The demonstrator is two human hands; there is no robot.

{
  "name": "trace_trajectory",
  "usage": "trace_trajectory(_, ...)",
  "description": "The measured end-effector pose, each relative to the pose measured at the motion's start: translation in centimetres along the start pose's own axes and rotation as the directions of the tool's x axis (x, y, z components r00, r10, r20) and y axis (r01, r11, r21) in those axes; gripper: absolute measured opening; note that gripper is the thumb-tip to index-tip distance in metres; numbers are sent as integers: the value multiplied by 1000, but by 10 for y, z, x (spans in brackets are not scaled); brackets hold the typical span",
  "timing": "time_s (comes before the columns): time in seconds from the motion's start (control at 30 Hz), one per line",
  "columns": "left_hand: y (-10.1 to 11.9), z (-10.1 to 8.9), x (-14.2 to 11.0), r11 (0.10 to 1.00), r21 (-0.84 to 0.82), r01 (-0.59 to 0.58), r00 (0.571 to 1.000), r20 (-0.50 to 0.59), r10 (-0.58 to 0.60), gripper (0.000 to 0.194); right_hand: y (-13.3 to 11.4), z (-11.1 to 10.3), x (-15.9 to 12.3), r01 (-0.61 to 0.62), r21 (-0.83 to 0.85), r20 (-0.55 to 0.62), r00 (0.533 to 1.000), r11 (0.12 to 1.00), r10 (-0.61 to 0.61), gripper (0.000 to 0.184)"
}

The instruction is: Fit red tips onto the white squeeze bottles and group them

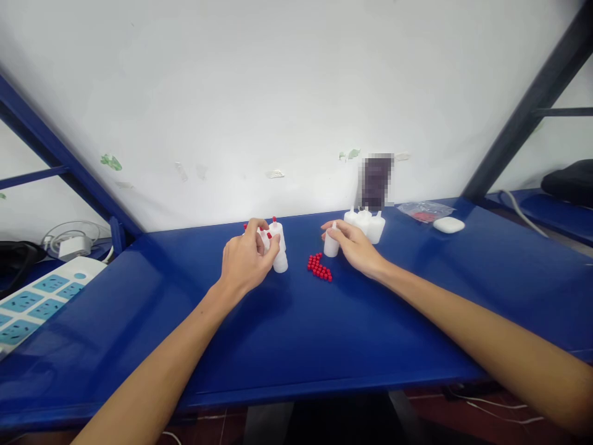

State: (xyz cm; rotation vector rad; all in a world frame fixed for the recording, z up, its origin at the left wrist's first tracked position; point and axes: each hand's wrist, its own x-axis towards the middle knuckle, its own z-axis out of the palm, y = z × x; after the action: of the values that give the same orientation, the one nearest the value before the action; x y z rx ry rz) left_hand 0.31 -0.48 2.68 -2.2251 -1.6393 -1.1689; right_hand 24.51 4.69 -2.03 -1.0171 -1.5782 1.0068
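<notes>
On the left of the blue table, my left hand (247, 256) is curled around a small white squeeze bottle (280, 262) with a red cap. That bottle leans, its base showing below my thumb. Another red-capped bottle (277, 229) stands upright just behind, and more red caps show between my fingers; my hand partly hides these bottles. My right hand (354, 244) grips an uncapped white squeeze bottle (330, 245) by its upper part, its pale nozzle pointing up. Small red caps (319, 268) lie in a cluster between my hands.
Several uncapped white bottles (376, 228) stand behind my right hand. Farther right are a clear plastic bag (424, 211) with red contents and a white rounded case (448, 225). A blurred dark object (376, 180) leans on the wall. A power strip (44, 300) lies at left.
</notes>
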Motion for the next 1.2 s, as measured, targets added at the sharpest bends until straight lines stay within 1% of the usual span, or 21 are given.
trace_trajectory(0.03, 1, -2, -1, 998, -24, -63, 998, -13, 63, 16, 0, 1, 0, -3, 1, -16, 1000, 1000, 3, 28)
trace_trajectory(0.07, 2, -4, -3, 987, -51, -150, 988, 13, 151, 15, 0, 1, 0, -2, 0, -30, 1000, 1000, 2, 27)
trace_trajectory(0.1, 3, -6, -4, 965, -83, -247, 963, 86, 254, 19, 0, 2, -1, 1, 1, -38, 999, 1000, -1, 26)
trace_trajectory(0.13, 3, -7, -6, 935, -120, -334, 915, 195, 352, 24, 0, 3, -2, 8, 8, -43, 999, 1000, -8, 26)
trace_trajectory(0.17, 4, -8, -8, 905, -157, -395, 847, 319, 425, 29, -1, 4, -3, 19, 16, -45, 999, 1000, -18, 26)
trace_trajectory(0.2, 5, -7, -9, 886, -186, -426, 775, 430, 463, 31, -2, 5, -4, 33, 15, -48, 998, 999, -33, 27)
trace_trajectory(0.23, 5, -5, -11, 878, -199, -435, 722, 506, 472, 30, -4, 6, -6, 51, -3, -56, 997, 999, -51, 29)
trace_trajectory(0.27, 4, -3, -12, 879, -199, -433, 695, 548, 467, 28, -6, 7, -8, 74, -38, -76, 994, 997, -77, 32)
trace_trajectory(0.3, 4, 1, -13, 881, -194, -431, 686, 564, 460, 26, -8, 8, -10, 101, -84, -102, 989, 991, -109, 34)
trace_trajectory(0.4, -1, 10, -15, 891, -187, -414, 703, 557, 443, 21, -16, 10, -16, 176, -208, -154, 966, 962, -210, 41)
trace_trajectory(0.47, -4, 15, -15, 897, -199, -394, 718, 543, 436, 19, -20, 10, -19, 200, -231, -168, 956, 952, -241, 41)
trace_trajectory(0.6, -6, 19, -15, 897, -239, -371, 727, 527, 441, 20, -22, 9, -23, 227, -217, -213, 938, 950, -272, 36)
trace_trajectory(0.7, -6, 20, -16, 902, -247, -353, 737, 520, 431, 21, -19, 5, -23, 277, -113, -160, 943, 954, -293, 29)
trace_trajectory(0.8, -5, 21, -16, 905, -253, -342, 751, 505, 426, 21, -15, 3, -21, 263, -63, -74, 961, 963, -267, 28)
trace_trajectory(0.9, -3, 23, -18, 904, -271, -330, 750, 506, 425, 17, -12, 3, -17, 180, -58, -11, 983, 982, -181, 24)
trace_trajectory(0.97, -2, 26, -19, 910, -265, -318, 761, 501, 412, 12, -10, 4, -15, 122, -41, 23, 992, 992, -121, 20)
trace_trajectory(1.0, -1, 27, -20, 913, -254, -319, 770, 493, 406, 13, -9, 4, -15, 107, -33, 32, 994, 994, -106, 18)
trace_trajectory(1.1, 2, 31, -21, 914, -212, -346, 783, 471, 406, 24, -6, 3, -13, 113, -10, 34, 993, 993, -113, 13)
trace_trajectory(1.2, 3, 34, -22, 900, -207, -382, 769, 469, 434, 31, -4, 2, -11, 134, -14, 42, 990, 991, -134, 14)
